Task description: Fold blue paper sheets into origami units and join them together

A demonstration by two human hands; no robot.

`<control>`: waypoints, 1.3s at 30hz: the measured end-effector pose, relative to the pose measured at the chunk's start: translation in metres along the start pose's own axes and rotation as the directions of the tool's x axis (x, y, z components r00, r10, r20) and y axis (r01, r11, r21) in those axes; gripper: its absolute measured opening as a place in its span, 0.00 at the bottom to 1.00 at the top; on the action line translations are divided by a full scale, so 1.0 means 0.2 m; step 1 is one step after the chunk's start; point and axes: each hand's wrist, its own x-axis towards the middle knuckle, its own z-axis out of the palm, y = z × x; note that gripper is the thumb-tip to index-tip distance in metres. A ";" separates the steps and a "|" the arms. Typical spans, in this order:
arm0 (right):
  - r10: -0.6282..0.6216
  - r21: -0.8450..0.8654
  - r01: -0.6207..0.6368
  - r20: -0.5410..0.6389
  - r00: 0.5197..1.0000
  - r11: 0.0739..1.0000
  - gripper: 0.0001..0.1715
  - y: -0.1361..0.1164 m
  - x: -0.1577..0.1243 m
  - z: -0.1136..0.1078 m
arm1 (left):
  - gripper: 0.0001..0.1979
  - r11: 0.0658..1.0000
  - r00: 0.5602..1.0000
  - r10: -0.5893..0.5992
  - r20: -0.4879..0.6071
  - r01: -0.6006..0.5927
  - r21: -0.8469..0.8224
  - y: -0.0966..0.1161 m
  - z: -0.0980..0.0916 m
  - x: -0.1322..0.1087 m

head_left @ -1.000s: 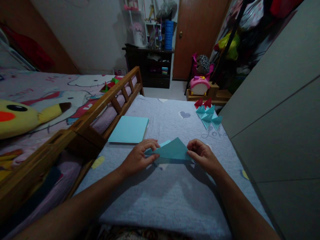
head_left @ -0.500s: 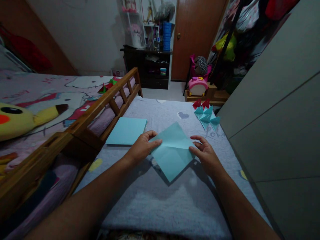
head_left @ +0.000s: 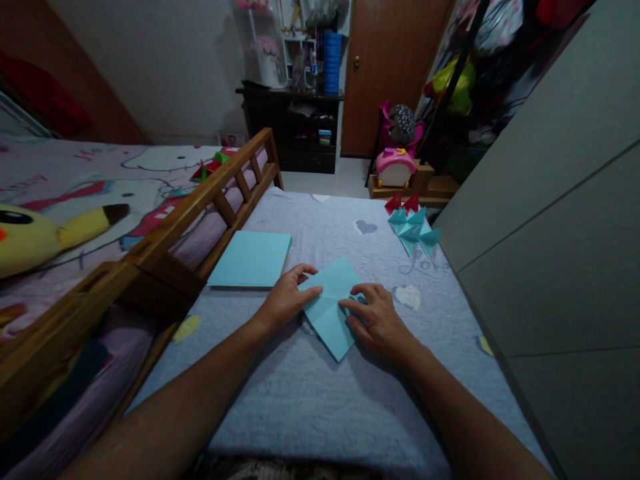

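Observation:
A light blue sheet of origami paper [head_left: 327, 313] lies on the bed, creased across its middle. Its right corner is folded in toward the centre. My left hand [head_left: 293, 293] pinches the left corner between thumb and fingers. On the folded right side rests my right hand [head_left: 375, 317], its fingertips pressing the flap down and hiding part of it. Left of the sheet sits a square stack of light blue paper [head_left: 253, 259]. Toward the far right stand several folded blue paper pieces [head_left: 413, 230] with red folded pieces [head_left: 401, 203] behind them.
A wooden bed rail [head_left: 200, 213] runs along the left, with a yellow plush toy [head_left: 45, 237] beyond it. A pale cabinet [head_left: 550, 253] borders the right side. The blue patterned bedsheet [head_left: 320, 413] spreads under everything; a dark shelf unit [head_left: 295, 133] stands behind.
My right hand has moved left, bringing the sheet's right corner in toward the middle. The sheet now lies lower against the bed. My left hand keeps its pinch.

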 end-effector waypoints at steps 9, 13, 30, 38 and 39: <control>0.012 0.011 -0.013 0.043 0.999 1.000 0.16 0.00 0.00 0.01 | 0.40 0.994 0.970 0.028 0.242 -0.001 -0.114 0.06 -0.06 -0.04; 0.060 0.000 -0.060 -0.018 0.998 0.998 0.21 0.03 -0.01 -0.03 | 0.37 0.994 0.940 0.080 0.333 -0.051 -0.094 0.04 -0.07 -0.05; 0.371 0.345 -0.366 0.055 0.927 0.865 0.22 0.18 -0.05 -0.13 | 0.17 0.995 0.983 0.092 0.161 -0.098 0.032 0.04 -0.05 -0.04; 0.381 0.372 -0.359 0.015 0.925 0.856 0.19 0.18 -0.06 -0.12 | 0.13 0.989 0.986 0.119 0.118 -0.127 0.069 0.06 -0.04 -0.05; 0.381 0.384 -0.356 0.013 0.924 0.852 0.19 0.18 -0.05 -0.12 | 0.13 0.989 0.986 0.119 0.115 -0.128 0.072 0.06 -0.04 -0.05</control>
